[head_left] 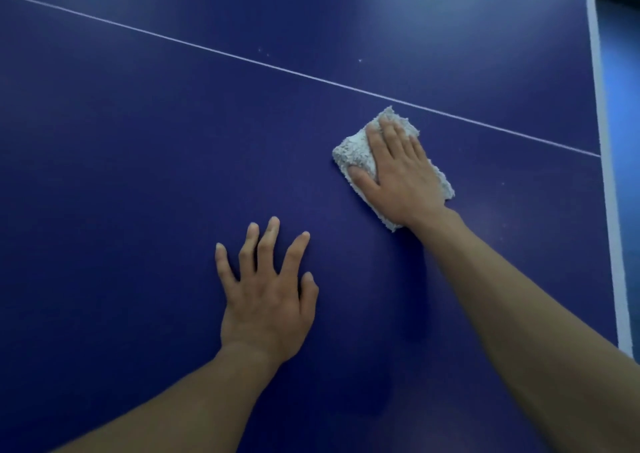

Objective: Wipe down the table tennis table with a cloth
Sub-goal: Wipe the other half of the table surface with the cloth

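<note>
The dark blue table tennis table [138, 175] fills the head view. A folded grey-white fluffy cloth [353, 153] lies on it right of centre, just below the thin white centre line [207, 48]. My right hand [398, 172] presses flat on the cloth with straight fingers, covering most of it. My left hand [268, 290] rests flat on the bare table surface below and left of the cloth, fingers spread, holding nothing.
The white edge stripe [604, 161] marks the table's right edge, with a lighter blue floor [623, 106] beyond it. A few small pale specks [263, 51] lie on the surface above the centre line.
</note>
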